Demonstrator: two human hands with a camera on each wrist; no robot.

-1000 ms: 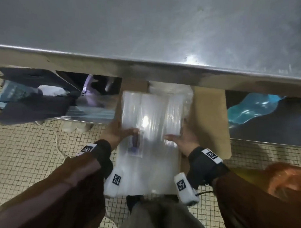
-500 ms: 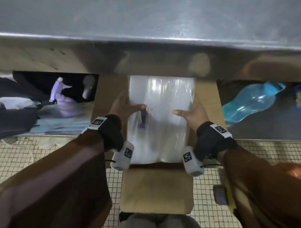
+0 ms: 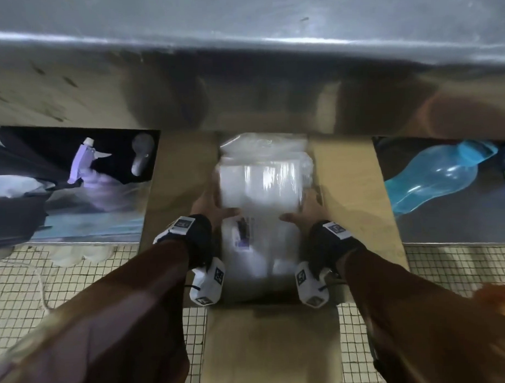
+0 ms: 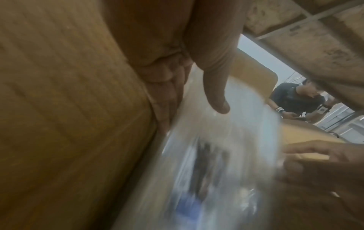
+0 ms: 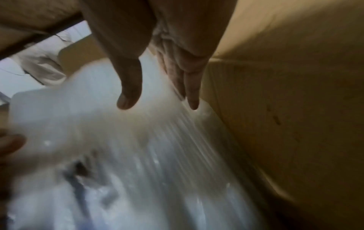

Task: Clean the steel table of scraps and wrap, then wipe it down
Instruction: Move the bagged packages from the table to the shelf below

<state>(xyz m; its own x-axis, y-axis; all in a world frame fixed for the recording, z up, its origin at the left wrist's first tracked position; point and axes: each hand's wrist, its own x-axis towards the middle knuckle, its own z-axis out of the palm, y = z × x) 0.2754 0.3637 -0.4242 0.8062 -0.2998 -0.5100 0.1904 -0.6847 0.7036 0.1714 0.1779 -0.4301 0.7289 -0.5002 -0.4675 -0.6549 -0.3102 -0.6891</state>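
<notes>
A clear plastic-wrapped pack [image 3: 259, 185] with a small dark label sits between my two hands, inside an open cardboard box [image 3: 345, 188] under the steel table [image 3: 239, 14]. My left hand [image 3: 215, 212] holds its left side and my right hand [image 3: 303, 215] its right side. Each thumb lies over the top. In the left wrist view the left hand's fingers [image 4: 167, 96] run straight down between the pack [image 4: 226, 155] and the box wall [image 4: 59, 109]. The right wrist view shows the same for the right hand's fingers [image 5: 189, 87], the pack [image 5: 118, 155] and the box wall [image 5: 295, 109]. The pack is blurred.
On the lower shelf, a purple spray bottle [image 3: 84, 160] stands left of the box and a blue water bottle [image 3: 434, 176] lies to its right. The box's front flap [image 3: 271, 348] hangs open over the tiled floor [image 3: 48, 284]. Another person [image 4: 295, 99] stands beyond the table.
Both hands have carried the pack forward and down into the cardboard box under the table edge. The box's front flap has come into view.
</notes>
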